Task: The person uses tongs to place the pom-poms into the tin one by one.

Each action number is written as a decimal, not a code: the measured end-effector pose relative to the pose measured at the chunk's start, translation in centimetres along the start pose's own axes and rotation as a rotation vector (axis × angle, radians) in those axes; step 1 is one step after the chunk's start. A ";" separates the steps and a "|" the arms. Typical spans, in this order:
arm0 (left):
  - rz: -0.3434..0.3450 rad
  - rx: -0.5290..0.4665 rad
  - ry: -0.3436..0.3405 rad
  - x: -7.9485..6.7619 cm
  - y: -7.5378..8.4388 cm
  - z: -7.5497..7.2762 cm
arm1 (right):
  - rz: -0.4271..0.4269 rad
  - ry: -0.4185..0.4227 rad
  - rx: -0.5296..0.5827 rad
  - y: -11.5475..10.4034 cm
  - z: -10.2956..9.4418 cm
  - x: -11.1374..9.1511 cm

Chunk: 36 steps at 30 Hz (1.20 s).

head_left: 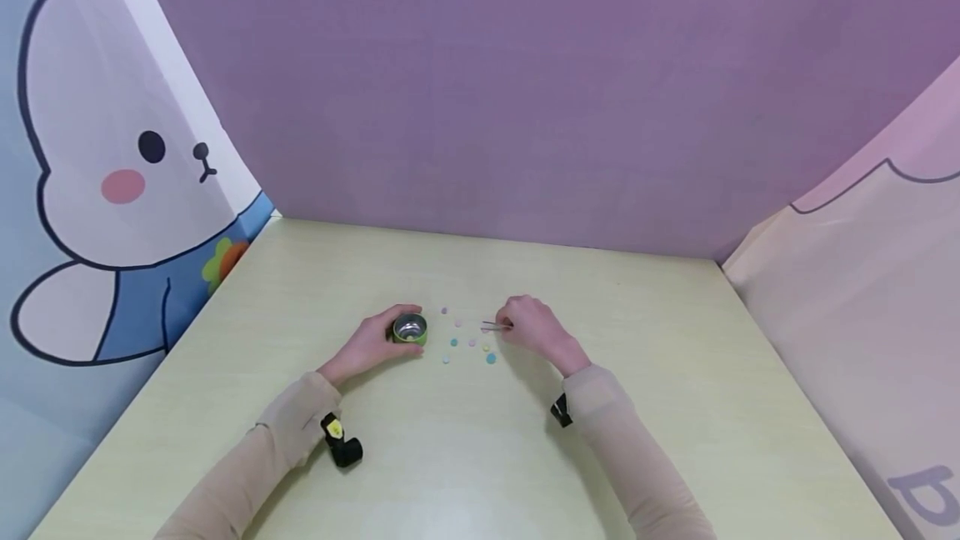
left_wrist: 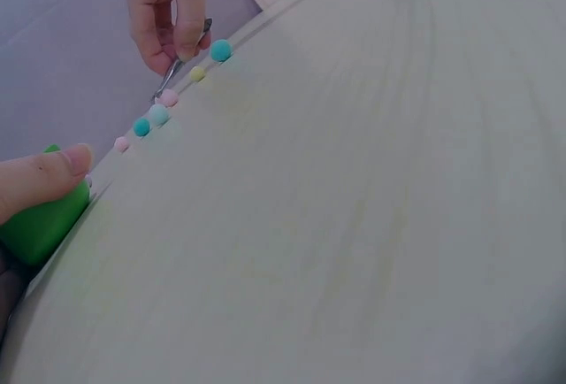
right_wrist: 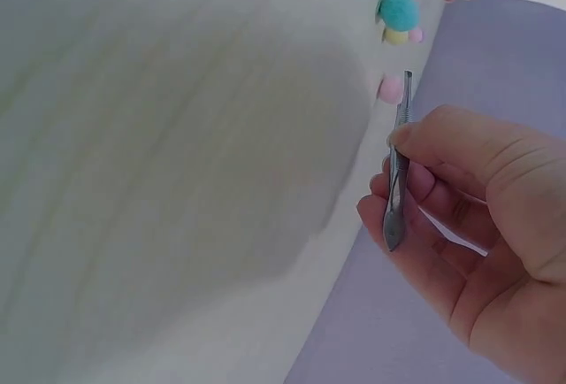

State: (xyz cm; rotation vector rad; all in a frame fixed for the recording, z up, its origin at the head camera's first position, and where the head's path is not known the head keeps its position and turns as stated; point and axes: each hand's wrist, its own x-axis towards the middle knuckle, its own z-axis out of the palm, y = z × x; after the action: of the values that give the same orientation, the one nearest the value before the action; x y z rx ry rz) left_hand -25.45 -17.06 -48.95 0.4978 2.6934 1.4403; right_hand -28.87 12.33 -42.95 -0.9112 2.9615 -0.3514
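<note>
My left hand grips a small round tin, silvery inside and green outside, thumb on the near side and fingers on the far side. Something small and pale lies in its bottom. Metal tweezers are pinched between the thumb and fingers of my right hand, their tips pointing left over the pom-poms. A pink pom-pom lies close to the tips in the right wrist view. The largest pom-pom, a teal one, sits nearer the front, beside a yellow one.
Several more small pom-poms lie scattered on the pale table between both hands, among them a purple one at the back and a light blue one. A purple backdrop rises behind the table's far edge, with printed cloths at both sides.
</note>
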 end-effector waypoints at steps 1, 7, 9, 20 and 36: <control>0.000 0.002 -0.001 0.0 0.0 0.0 | 0.000 -0.001 0.001 0.0 0.0 0.0; 0.005 -0.003 0.002 0.0 -0.1 0.0 | 0.008 -0.001 0.015 0.0 0.3 0.0; 0.008 -0.002 0.003 0.0 -0.2 0.0 | 0.014 -0.004 0.016 0.0 0.3 -0.1; 0.022 0.002 0.005 0.0 -0.3 0.0 | 0.004 0.002 0.012 -0.1 0.6 0.0; 0.014 -0.002 0.005 -0.2 -0.4 -0.2 | -0.069 0.049 -0.035 -0.5 0.3 0.0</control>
State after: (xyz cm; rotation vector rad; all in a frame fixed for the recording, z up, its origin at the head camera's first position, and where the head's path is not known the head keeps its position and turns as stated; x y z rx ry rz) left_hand -25.42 -17.50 -49.19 0.5148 2.6972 1.4500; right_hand -28.56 11.83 -43.14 -1.0254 2.9953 -0.3289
